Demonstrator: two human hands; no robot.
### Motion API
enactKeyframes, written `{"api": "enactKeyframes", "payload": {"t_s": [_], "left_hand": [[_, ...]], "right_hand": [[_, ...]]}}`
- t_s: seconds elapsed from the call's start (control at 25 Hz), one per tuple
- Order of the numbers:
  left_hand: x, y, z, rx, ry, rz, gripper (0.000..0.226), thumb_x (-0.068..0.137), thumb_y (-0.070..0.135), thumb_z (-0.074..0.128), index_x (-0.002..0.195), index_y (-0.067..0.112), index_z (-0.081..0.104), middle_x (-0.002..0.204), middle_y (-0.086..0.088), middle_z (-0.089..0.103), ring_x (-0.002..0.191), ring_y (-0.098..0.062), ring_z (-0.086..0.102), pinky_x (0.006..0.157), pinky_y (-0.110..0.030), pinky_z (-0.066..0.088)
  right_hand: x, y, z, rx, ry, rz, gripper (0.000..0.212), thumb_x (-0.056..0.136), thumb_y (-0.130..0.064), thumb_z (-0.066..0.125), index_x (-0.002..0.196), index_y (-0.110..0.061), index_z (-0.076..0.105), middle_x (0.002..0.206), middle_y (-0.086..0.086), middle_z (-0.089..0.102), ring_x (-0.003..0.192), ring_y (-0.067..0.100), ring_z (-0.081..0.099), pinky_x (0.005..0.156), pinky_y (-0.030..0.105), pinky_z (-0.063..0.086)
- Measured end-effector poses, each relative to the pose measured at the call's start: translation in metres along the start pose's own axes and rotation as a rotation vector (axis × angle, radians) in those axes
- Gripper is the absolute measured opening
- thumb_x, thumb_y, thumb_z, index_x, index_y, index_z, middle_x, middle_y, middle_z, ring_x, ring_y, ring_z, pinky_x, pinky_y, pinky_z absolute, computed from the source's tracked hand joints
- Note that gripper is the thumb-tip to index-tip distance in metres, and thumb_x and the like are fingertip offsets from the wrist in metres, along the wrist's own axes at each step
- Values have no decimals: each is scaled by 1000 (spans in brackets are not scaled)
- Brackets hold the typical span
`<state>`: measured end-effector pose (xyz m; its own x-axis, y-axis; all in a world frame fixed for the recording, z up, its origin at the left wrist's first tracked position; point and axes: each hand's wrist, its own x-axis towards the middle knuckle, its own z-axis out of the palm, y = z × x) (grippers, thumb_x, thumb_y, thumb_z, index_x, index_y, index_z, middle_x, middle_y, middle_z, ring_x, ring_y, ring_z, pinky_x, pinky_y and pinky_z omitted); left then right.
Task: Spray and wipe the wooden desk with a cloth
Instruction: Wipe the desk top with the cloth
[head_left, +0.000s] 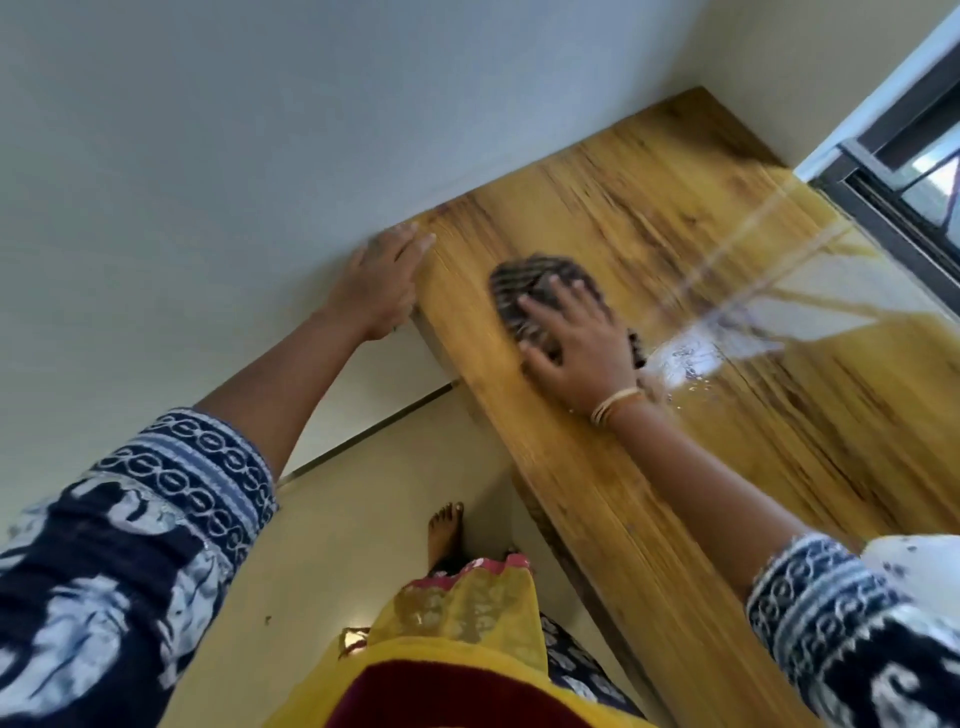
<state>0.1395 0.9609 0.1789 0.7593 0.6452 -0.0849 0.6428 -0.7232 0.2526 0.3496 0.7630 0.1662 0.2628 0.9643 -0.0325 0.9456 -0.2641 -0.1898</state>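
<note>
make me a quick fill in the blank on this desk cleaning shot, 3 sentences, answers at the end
1. The right hand presses a dark striped ____ flat on the wooden desk.
2. The left hand rests at the desk's end beside the ____.
3. The wrist of the right hand wears thin ____.

Missing words: cloth; wall; bangles
</note>
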Motion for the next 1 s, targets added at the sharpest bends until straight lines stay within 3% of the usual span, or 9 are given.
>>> {"api": "enactKeyframes", "payload": {"t_s": [0.12, 0.2, 0.4, 0.56, 0.64, 0.72, 0.84, 0.92, 1.0], "left_hand": [[12, 47, 13, -87, -100, 9, 60, 102, 36, 36, 156, 22, 15, 165, -1, 6, 152, -19, 3, 119, -51, 3], [15, 60, 24, -54, -129, 4, 60, 103, 43, 29, 156, 23, 11, 165, 0, 0, 152, -18, -2, 119, -51, -2], [8, 58, 43, 20, 2, -6, 55, 105, 42, 22, 156, 25, 12, 165, 1, 3, 152, -18, 1, 120, -51, 0], [11, 60, 46, -8, 90, -17, 50, 105, 35, 26, 155, 25, 22, 164, 2, 14, 151, -18, 9, 119, -51, 4], [10, 61, 47, -16, 100, -26, 49, 105, 33, 26, 154, 26, 24, 164, 3, 15, 151, -18, 10, 119, -50, 4], [11, 60, 47, -23, 102, -29, 49, 105, 32, 26, 154, 26, 24, 164, 3, 15, 151, -18, 10, 119, -50, 3], [12, 59, 48, -30, 112, -27, 49, 105, 32, 26, 154, 27, 24, 164, 2, 15, 151, -18, 10, 119, -50, 3], [11, 59, 49, -31, 110, -22, 49, 105, 31, 27, 153, 26, 24, 164, 2, 15, 151, -19, 11, 119, -50, 3], [11, 59, 49, -34, 120, -16, 49, 105, 31, 27, 154, 26, 24, 164, 1, 16, 151, -19, 10, 119, -51, 3]], "right_hand": [[-39, 9, 0, -1, -122, -368, 57, 93, -63, 39, 148, -47, 35, 162, -7, 24, 151, 20, 16, 119, 47, 10], [-31, 53, -6, 22, -80, -360, 57, 91, -65, 42, 146, -49, 36, 161, -7, 28, 150, 19, 21, 120, 49, 14], [-8, 216, -45, 41, 106, 420, 75, 80, -77, 30, 147, -44, 38, 160, -3, 30, 149, 25, 22, 117, 54, 25], [-1, 210, -49, 54, 116, 719, 76, 81, -74, 26, 149, -42, 34, 163, 2, 22, 150, 27, 17, 120, 50, 18], [-4, 155, -38, 75, 131, 563, 69, 86, -70, 30, 147, -40, 39, 161, 3, 27, 148, 30, 22, 119, 53, 20], [-28, 80, -16, 81, 116, 273, 61, 90, -67, 35, 145, -42, 42, 159, 1, 33, 147, 30, 26, 118, 56, 21], [-89, -14, 11, 16, -62, -201, 58, 91, -67, 37, 147, -49, 34, 162, -3, 25, 150, 25, 18, 121, 53, 9], [-105, -4, 8, 30, -128, -390, 58, 91, -64, 42, 146, -48, 36, 162, -5, 25, 151, 22, 16, 122, 49, 7], [-91, 51, -7, 93, -45, -319, 56, 90, -59, 49, 143, -44, 44, 158, -5, 34, 148, 21, 25, 122, 47, 15]]}}
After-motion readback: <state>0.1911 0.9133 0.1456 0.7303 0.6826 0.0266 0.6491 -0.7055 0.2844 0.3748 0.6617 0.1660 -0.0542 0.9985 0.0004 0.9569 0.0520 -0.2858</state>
